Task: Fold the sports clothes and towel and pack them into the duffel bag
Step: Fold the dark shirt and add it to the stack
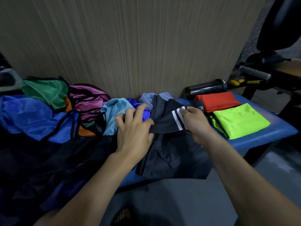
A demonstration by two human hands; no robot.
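A dark navy shirt (pixel 166 154) lies on the blue bench (pixel 254 141) in front of me. Its sleeve with two white stripes (pixel 176 119) is lifted and folded across. My right hand (pixel 195 123) pinches the striped sleeve end. My left hand (pixel 135 128) pinches the sleeve's lower edge with the thumb, its other fingers spread over the cloth. A folded neon green shirt (pixel 239 119) and a folded red shirt (pixel 218 100) lie at the right. Unfolded green (pixel 45 90), magenta (pixel 88 98), blue (pixel 27 115) and light blue (pixel 114 111) bibs are heaped at the left.
A black bottle (pixel 206 87) lies on its side behind the red shirt. Dark fabric (pixel 48 160) covers the bench's left front. A wood-grain panel (pixel 130 46) stands behind the bench. Gym equipment with a grey padded bar (pixel 254 72) is at the right.
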